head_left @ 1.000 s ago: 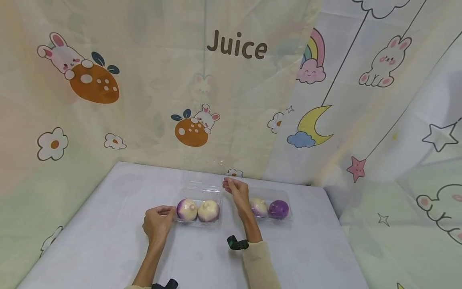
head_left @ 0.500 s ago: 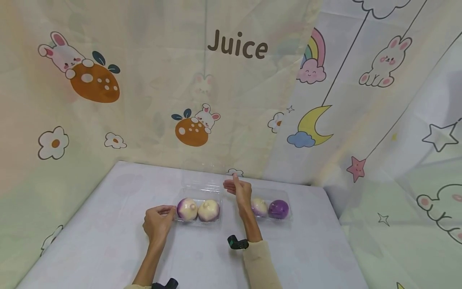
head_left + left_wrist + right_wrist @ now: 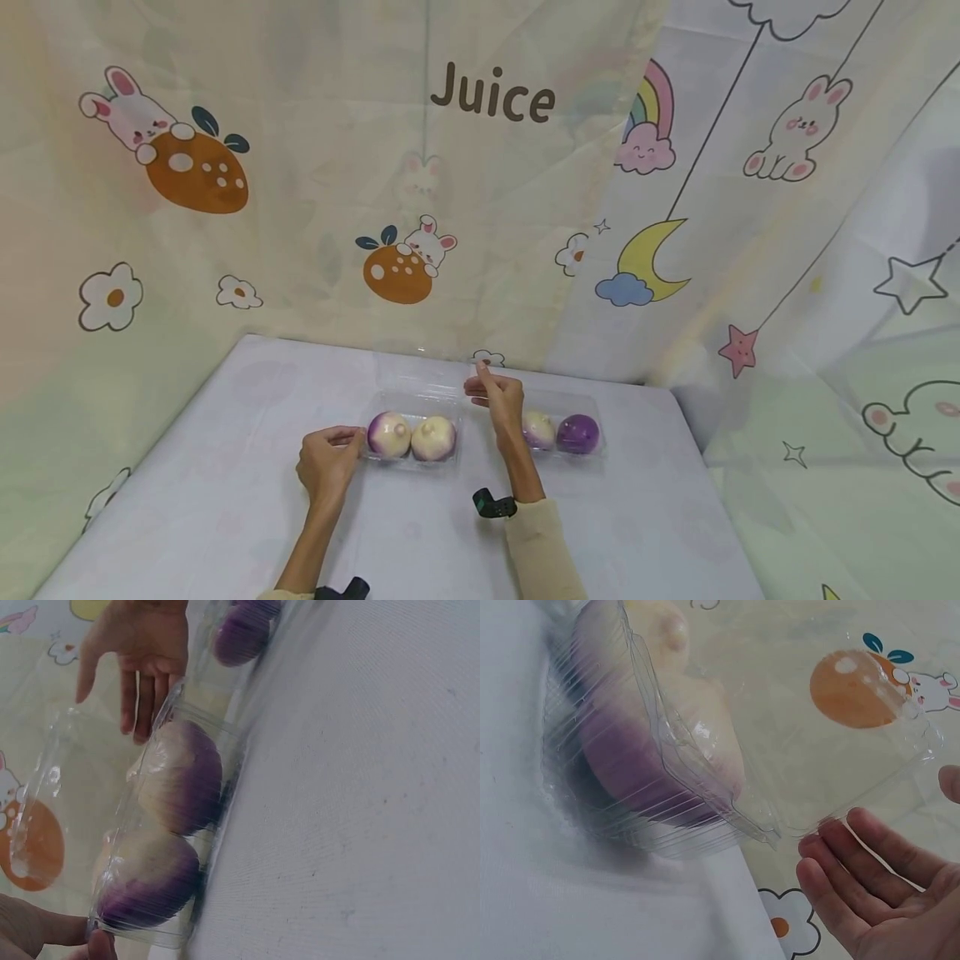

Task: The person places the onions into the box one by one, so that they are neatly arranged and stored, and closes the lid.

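Note:
In the head view a clear plastic clamshell box stands on the table with its lid raised at the back. Inside sit two round purple-and-white vegetables, like turnips: a left one and a right one. My left hand pinches the box's left rim between thumb and fingers, as the left wrist view shows. At the lid's right side my right hand is held up, thumb apart and fingers extended. Its fingertips are right at the lid's edge in the right wrist view.
A second clear box lies to the right, partly behind my right hand. It holds a pale vegetable and a purple one. A printed curtain hangs behind the white table.
My right hand has shifted slightly right, its thumb lifting away from its fingers. The raised lid's top edge sits lower in the head view. My left hand has stayed put.

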### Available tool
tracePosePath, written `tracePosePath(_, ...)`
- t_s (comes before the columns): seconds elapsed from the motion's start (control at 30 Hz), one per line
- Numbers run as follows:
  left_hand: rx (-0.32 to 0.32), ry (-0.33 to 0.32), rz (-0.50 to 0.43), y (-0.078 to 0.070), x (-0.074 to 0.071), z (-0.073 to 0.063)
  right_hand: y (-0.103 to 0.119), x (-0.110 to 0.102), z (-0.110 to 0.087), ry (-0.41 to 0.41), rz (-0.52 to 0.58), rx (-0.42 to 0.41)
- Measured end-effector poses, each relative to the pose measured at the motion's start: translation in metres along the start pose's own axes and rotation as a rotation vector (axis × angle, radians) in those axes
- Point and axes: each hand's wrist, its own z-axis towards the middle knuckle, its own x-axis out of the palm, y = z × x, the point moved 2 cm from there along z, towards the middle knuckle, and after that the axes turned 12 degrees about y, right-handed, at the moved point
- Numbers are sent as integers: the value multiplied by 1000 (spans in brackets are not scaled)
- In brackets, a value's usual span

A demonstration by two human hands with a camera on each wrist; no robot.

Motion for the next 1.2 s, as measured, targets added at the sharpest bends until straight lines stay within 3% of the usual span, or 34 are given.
tracePosePath(0.4,-7,5,0,0,-1,0,1,2,-3,-18,6,7)
tracePosePath(0.7,-6,18,-10,1,0,1,5,-2,-3,63,-69,-48)
tracePosePath(1.03,-4,34,-13,0,-1,1,8,-10,-10,115,-141,6)
tracePosePath(1.2,-24,38,-13,0,0,-1,6,-13,-11,133,-162,-6)
